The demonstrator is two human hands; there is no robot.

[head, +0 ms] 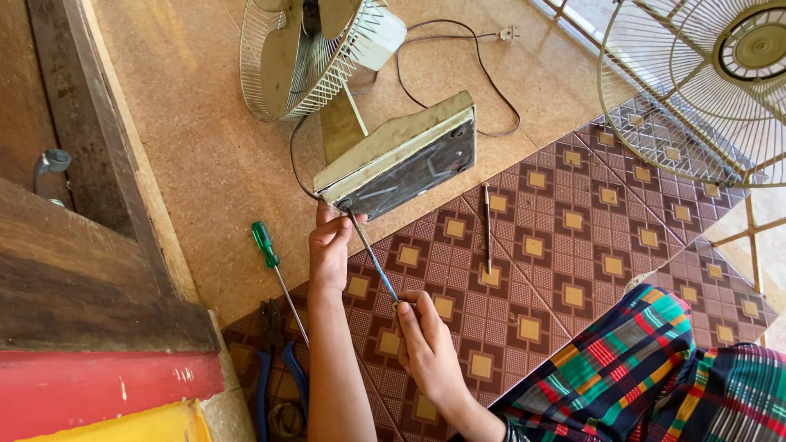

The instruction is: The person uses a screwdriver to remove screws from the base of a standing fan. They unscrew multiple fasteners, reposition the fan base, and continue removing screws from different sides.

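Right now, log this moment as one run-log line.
left hand: steadying fan base corner | right hand: holding screwdriver, tip at base corner | green screwdriver, pliers: on floor

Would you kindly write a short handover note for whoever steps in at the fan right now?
Left hand: steadies the corner of the fan base, which lies tipped over with its underside showing.
Right hand: shut on the screwdriver, tip at the corner screw.
Nearby: green screwdriver, blue pliers and a thin tool on the floor; front grille already off.
Done: grille removed. Left: base plate still on.
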